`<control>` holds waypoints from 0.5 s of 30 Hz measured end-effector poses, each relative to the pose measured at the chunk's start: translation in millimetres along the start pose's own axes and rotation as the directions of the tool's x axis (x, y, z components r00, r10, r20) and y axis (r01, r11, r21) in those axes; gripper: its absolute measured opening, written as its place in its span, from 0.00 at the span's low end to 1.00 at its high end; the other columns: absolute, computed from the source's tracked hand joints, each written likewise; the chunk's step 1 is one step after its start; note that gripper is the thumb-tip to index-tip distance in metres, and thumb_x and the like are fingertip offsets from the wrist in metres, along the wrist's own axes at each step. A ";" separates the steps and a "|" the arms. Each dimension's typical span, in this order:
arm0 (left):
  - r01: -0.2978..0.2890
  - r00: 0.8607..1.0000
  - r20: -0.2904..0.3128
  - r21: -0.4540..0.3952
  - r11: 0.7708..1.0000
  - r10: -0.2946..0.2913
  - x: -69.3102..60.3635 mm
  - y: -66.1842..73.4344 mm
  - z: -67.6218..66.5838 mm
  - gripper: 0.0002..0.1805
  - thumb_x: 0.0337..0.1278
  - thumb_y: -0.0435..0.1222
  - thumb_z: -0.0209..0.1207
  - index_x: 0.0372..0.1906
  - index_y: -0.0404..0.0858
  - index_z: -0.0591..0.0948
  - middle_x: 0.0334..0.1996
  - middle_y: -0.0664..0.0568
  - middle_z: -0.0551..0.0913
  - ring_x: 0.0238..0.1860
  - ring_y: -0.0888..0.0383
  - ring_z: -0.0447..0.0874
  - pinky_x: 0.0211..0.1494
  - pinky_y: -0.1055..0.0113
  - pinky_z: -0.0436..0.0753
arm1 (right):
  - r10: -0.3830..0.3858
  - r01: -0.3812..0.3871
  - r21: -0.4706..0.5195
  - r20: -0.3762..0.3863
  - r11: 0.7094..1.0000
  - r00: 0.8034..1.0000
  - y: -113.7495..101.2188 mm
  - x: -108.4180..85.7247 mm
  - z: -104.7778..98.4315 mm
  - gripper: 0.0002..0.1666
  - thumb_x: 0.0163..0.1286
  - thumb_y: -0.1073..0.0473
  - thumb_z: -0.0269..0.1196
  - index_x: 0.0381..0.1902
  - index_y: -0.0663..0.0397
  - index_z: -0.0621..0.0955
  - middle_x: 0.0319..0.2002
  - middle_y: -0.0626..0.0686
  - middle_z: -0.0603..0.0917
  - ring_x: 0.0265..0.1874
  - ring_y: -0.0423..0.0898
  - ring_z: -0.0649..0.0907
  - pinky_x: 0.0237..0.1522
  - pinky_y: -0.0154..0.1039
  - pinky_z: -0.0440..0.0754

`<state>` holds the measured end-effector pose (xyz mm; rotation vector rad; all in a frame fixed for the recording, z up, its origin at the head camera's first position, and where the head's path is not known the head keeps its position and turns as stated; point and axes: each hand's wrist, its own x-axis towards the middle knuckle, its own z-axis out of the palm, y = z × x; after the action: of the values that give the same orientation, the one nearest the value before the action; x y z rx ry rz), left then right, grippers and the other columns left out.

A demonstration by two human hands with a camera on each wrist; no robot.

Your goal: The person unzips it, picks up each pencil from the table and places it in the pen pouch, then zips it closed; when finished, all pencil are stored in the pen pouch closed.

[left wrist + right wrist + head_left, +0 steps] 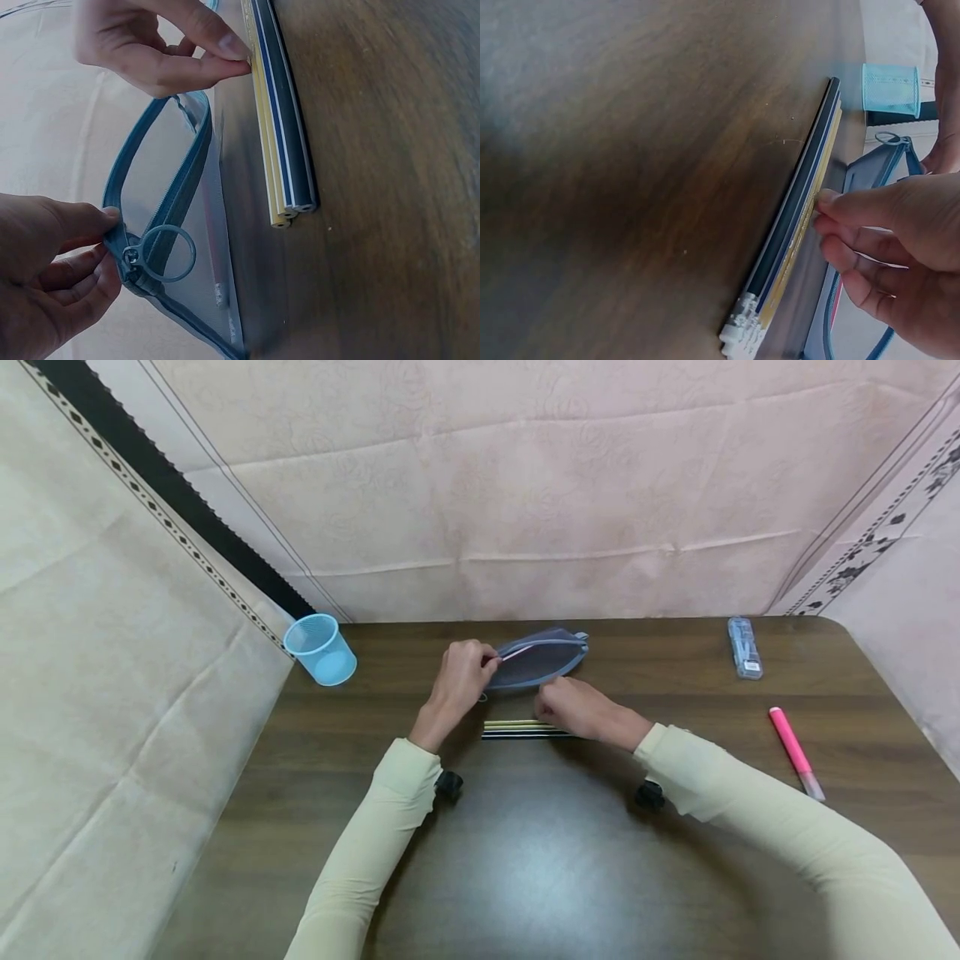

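Note:
A blue mesh zip pouch (542, 675) stands near the back edge of the table, its zip opened. My left hand (461, 678) pinches the pouch's corner between thumb and fingers, beside the round zip pull (193, 253). Inside the mesh lies a pencil (212, 255) with a pale end. In front of the pouch, several yellow, blue and black pencils (285, 135) lie side by side, white erasers (741, 330) at one end. My right hand (581, 706) pinches a yellow pencil (801, 229) at the bunch's edge with thumb and fingertips, its other fingers curled.
A light blue mesh cup (321, 650) stands at the table's back left. On the right lie a pink marker (792, 745) with a pale end and a small blue packet (745, 648). Pale cloth (525, 510) hangs behind the table.

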<state>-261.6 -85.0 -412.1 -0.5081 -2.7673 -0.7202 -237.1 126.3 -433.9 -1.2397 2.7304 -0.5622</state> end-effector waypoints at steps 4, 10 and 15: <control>0.008 1.000 0.005 -0.004 1.000 -0.008 1.1 1.1 -1.1 0.08 0.65 0.35 0.65 0.42 0.35 0.90 0.40 0.45 0.91 0.37 0.56 0.86 0.41 0.65 0.86 | 0.009 -0.009 0.008 0.017 1.000 1.000 0.2 1.5 -0.5 0.22 0.67 0.70 0.62 0.13 0.54 0.77 0.14 0.39 0.64 0.15 0.35 0.65 0.20 0.31 0.61; 0.015 1.000 0.010 -0.002 1.000 -0.015 0.7 1.6 -1.4 0.08 0.64 0.35 0.65 0.43 0.35 0.90 0.40 0.45 0.91 0.38 0.55 0.86 0.43 0.64 0.86 | 0.026 -0.026 0.009 0.045 1.000 0.999 0.5 4.2 1.3 0.22 0.68 0.69 0.61 0.12 0.55 0.78 0.12 0.39 0.62 0.13 0.35 0.63 0.18 0.31 0.60; 0.002 1.000 0.004 0.004 1.000 -0.002 0.6 0.6 -1.2 0.08 0.64 0.34 0.65 0.41 0.35 0.91 0.39 0.45 0.91 0.39 0.55 0.87 0.44 0.63 0.86 | 0.000 0.001 -0.021 0.063 1.000 0.998 2.7 8.7 -0.4 0.24 0.64 0.71 0.62 0.09 0.51 0.72 0.12 0.39 0.59 0.14 0.37 0.59 0.18 0.31 0.56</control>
<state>-261.7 -84.9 -410.7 -0.5065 -2.7724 -0.7154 -244.9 121.6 -433.9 -1.2412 2.6908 -0.4865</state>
